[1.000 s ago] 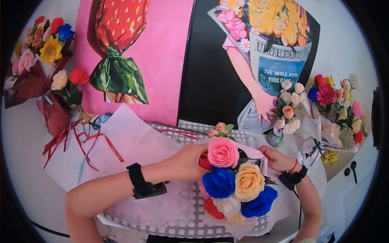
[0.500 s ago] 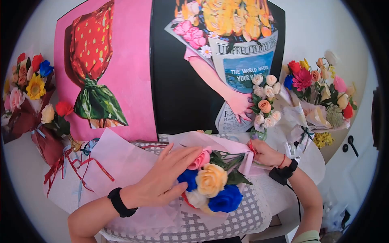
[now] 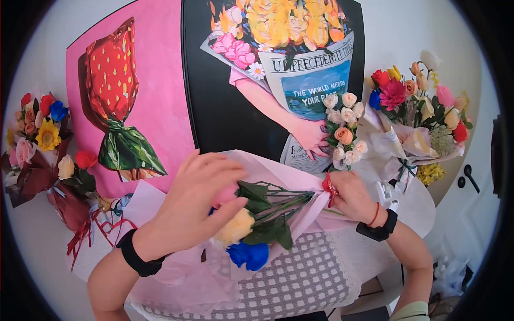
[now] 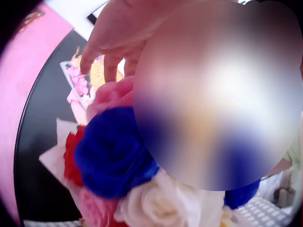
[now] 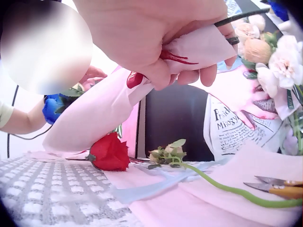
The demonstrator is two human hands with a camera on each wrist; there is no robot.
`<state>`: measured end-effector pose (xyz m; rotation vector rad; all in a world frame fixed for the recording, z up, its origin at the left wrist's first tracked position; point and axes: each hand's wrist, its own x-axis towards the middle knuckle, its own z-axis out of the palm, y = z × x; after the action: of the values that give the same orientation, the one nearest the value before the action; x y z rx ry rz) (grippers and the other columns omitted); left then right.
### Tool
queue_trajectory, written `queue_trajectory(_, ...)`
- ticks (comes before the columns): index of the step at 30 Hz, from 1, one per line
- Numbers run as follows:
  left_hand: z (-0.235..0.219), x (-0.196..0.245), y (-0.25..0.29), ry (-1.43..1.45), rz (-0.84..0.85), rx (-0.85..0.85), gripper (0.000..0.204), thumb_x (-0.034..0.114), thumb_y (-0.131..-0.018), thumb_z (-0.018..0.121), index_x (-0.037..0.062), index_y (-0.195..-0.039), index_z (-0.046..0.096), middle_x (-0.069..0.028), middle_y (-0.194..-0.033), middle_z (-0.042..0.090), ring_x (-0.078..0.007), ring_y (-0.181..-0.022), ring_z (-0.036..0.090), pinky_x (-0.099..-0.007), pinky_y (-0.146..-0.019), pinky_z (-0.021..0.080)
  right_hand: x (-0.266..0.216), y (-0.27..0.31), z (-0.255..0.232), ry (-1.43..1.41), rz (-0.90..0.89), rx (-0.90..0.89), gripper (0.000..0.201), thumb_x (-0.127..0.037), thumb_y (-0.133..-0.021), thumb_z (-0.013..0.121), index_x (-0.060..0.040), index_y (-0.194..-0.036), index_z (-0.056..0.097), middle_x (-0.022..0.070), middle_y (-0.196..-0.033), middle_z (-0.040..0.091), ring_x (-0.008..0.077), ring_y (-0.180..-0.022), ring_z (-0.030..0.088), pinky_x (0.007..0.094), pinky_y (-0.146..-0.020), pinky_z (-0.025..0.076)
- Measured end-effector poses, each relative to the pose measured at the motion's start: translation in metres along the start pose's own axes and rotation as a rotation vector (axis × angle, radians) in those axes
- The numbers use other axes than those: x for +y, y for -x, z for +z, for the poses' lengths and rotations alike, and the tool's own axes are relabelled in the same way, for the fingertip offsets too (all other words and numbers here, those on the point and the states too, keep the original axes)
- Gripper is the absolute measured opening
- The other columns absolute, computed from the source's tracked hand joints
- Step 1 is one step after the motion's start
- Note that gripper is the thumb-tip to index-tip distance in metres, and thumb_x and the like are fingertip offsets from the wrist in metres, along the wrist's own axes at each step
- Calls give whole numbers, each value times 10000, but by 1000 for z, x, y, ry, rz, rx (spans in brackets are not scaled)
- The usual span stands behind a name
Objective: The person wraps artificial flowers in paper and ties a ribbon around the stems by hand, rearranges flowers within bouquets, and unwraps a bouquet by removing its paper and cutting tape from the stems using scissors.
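A bouquet in pink paper [image 3: 273, 168] lies slanted across the middle in the head view, its yellow rose [image 3: 235, 227] and blue rose [image 3: 248, 256] toward the left. The right hand [image 3: 350, 195] grips the gathered paper and stems where a red ribbon [image 3: 329, 189] circles them; in the right wrist view its fingers [image 5: 189, 75] curl round the wrapped stems. Over the flower heads is the left hand [image 3: 193, 206], fingers extended, beside the pink rose; whether it touches is unclear. The left wrist view shows a blue rose [image 4: 111, 151] and white rose [image 4: 158, 203] below that hand.
Wrapped bouquets stand at the left [image 3: 48, 136] and right [image 3: 423, 115]. A red rose [image 5: 111, 152] and orange-handled scissors [image 5: 284, 190] lie on the table. Pink paper sheets [image 3: 187, 283] cover part of the checked cloth [image 3: 300, 278]. Paintings lean behind.
The left hand has let go of the bouquet's near side and opened over the blooms. The bouquet has turned, its flowers swinging left and its stems coming into view. The head view has shifted.
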<state>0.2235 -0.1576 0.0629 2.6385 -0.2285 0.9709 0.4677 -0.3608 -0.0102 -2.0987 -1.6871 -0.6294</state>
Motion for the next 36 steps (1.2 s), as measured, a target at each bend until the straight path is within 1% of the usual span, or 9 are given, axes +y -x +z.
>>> queue_trajectory(6,5,5,-22,-538,61,-431,210,121,-752,609,95,-960,628,-33,-944,612,-225,-985,512,-434,-985,277,-35,-10,-16,138,-41,16,169,-83,-670,571,-73,-827,508,70,-710,525,261,-720,530,370,-652,362)
queue_trajectory(12,16,-17,-34,-360,-42,-533,106,117,-704,631,85,-800,665,-67,-768,637,-238,-818,574,-425,-859,366,-57,-14,-17,249,-57,31,147,-86,-669,574,-65,-791,495,72,-667,524,256,-674,546,372,-614,376)
queue_trajectory(19,26,-29,-34,-410,-72,-525,152,198,-700,656,63,-770,656,-79,-749,629,-249,-803,567,-384,-835,358,-57,-18,-4,291,-17,-19,124,-82,-687,556,-50,-759,461,96,-618,527,279,-572,559,402,-546,403)
queue_trajectory(22,20,-18,-29,-423,-40,-407,356,332,-733,650,56,-954,605,-87,-918,582,-271,-972,507,-397,-868,335,-53,-20,1,195,42,-34,123,-92,-706,545,-36,-779,463,131,-618,542,307,-583,566,447,-544,409)
queue_trajectory(24,23,-19,-23,-476,130,-134,371,298,-710,675,62,-981,582,-75,-920,568,-265,-941,504,-409,-868,328,-49,-25,2,104,102,-70,124,-103,-720,542,-33,-796,474,152,-639,556,326,-609,570,462,-556,412)
queue_trajectory(27,16,-1,-21,-382,217,-3,358,249,-697,686,69,-983,570,-64,-923,555,-261,-906,507,-425,-860,337,-31,-29,18,-89,196,-111,135,-131,-743,542,-38,-831,501,182,-686,578,359,-671,573,478,-584,417)
queue_trajectory(30,13,20,-3,-323,210,-238,339,216,-697,682,66,-977,565,-62,-935,546,-255,-887,509,-399,-814,385,-12,-28,31,-279,273,-147,190,-187,-757,572,-77,-912,570,193,-766,598,377,-747,571,438,-627,435)
queue_trajectory(32,30,21,15,-296,191,-333,376,197,-708,670,66,-1036,543,-68,-960,547,-269,-908,516,-370,-767,431,6,-26,49,-549,224,-107,186,-52,-761,540,-23,-946,549,64,-705,584,177,-580,547,309,-542,424)
queue_trajectory(36,84,14,32,-115,23,-402,469,179,-719,656,84,-1140,472,-84,-993,548,-272,-935,523,-384,-753,463,-15,-31,31,-832,345,-215,186,6,-769,508,-10,-951,549,-29,-694,520,66,-550,446,228,-496,373)
